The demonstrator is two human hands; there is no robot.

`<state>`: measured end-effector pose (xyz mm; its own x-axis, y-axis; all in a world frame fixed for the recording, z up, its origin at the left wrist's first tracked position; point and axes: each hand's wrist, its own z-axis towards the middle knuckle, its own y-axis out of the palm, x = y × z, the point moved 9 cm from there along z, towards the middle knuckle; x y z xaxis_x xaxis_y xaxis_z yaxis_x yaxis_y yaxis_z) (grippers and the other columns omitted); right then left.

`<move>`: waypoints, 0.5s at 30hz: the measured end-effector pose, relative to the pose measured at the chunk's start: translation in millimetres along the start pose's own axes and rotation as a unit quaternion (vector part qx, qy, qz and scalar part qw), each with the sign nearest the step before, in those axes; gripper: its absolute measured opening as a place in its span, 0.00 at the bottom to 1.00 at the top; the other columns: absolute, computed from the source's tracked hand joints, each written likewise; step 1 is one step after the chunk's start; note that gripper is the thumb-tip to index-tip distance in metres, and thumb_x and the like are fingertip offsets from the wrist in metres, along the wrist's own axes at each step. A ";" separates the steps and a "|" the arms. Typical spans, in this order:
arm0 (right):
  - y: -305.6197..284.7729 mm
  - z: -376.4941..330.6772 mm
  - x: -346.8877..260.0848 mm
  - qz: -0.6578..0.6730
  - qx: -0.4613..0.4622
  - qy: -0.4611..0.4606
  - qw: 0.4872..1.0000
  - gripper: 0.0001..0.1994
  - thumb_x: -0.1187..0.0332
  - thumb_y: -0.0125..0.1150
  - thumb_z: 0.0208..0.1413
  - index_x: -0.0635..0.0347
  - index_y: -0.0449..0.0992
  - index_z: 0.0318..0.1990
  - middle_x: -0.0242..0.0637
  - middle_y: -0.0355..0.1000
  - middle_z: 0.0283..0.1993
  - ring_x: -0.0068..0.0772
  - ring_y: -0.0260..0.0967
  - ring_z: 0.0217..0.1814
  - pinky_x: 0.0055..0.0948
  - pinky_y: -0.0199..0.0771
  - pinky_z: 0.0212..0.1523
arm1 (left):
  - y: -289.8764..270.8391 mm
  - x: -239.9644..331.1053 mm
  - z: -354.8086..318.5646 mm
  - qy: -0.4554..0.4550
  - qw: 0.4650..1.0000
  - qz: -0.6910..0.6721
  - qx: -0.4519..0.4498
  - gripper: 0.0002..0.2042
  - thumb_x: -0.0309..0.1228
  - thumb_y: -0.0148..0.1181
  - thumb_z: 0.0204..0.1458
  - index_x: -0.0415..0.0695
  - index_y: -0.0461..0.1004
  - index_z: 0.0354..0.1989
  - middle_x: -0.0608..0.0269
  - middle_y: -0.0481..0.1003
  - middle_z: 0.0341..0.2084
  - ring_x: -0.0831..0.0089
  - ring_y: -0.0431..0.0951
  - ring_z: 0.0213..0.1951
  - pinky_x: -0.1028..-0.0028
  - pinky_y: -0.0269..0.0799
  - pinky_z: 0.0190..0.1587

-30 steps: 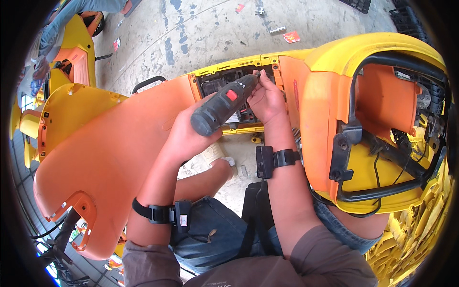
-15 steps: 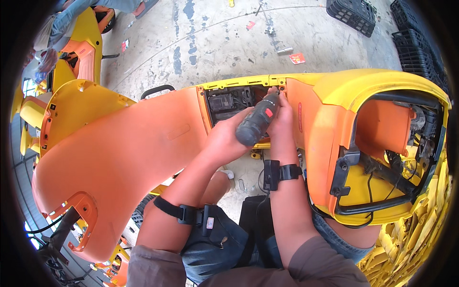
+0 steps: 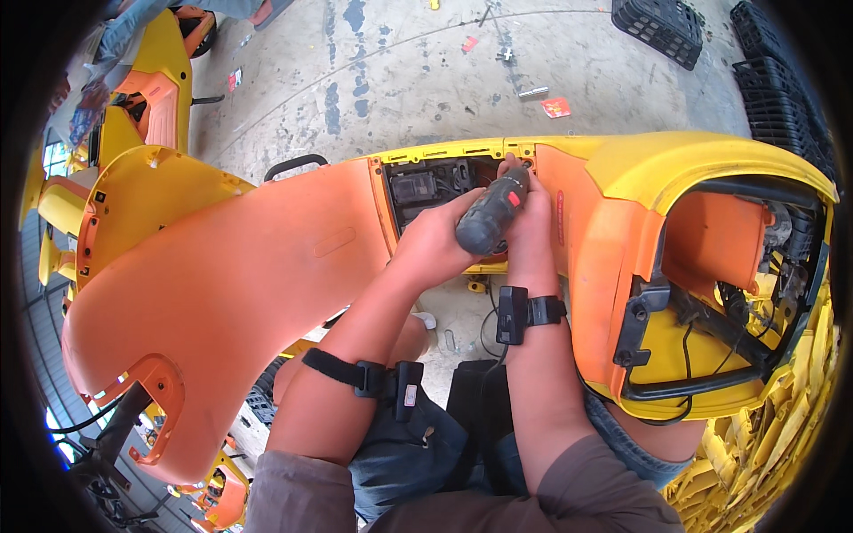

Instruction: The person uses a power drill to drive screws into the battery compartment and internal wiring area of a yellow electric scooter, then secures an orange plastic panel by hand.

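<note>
My left hand point(image 3: 438, 238) is closed round the grip of a black cordless drill point(image 3: 490, 218) with a red mark on its body. The drill's front end points away from me, at the seam of an orange and yellow scooter body point(image 3: 249, 240), beside an open compartment point(image 3: 426, 186) with dark parts inside. On the drill's right side, my right hand point(image 3: 533, 213) reaches forward, its fingertips bunched by the drill's front end at the yellow edge. Whatever those fingers pinch is hidden, and so is the drill's tip.
The scooter's black-framed opening point(image 3: 702, 293) lies to the right, above a heap of yellow panels point(image 3: 755, 453). Black crates point(image 3: 657, 31) stand at the far right. Another person's arm point(image 3: 133, 35) shows at far left near another scooter. A red packet point(image 3: 556, 107) lies on the floor.
The drill's rear end and my left hand have moved right and slightly forward, so the drill points more straight ahead. My right hand stays by the same seam.
</note>
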<state>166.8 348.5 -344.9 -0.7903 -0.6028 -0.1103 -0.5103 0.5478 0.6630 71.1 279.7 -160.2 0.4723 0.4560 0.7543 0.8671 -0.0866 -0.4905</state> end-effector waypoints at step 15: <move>3.8 -8.0 0.5 -0.028 -0.048 0.001 0.998 0.20 0.56 0.39 0.70 0.60 0.72 0.54 0.39 0.74 0.54 0.38 0.70 0.59 0.42 0.68 0.63 | 3.7 -4.7 10.7 -0.018 0.998 -0.056 0.028 0.30 0.28 0.67 0.45 0.45 0.70 0.61 0.51 0.80 0.46 0.60 0.81 0.49 0.66 0.74 0.53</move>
<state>167.2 345.6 -336.5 -0.7609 -0.6318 -0.1480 -0.5189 0.4555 0.7234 70.4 286.7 -170.3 0.3659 0.4911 0.7905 0.9036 0.0160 -0.4282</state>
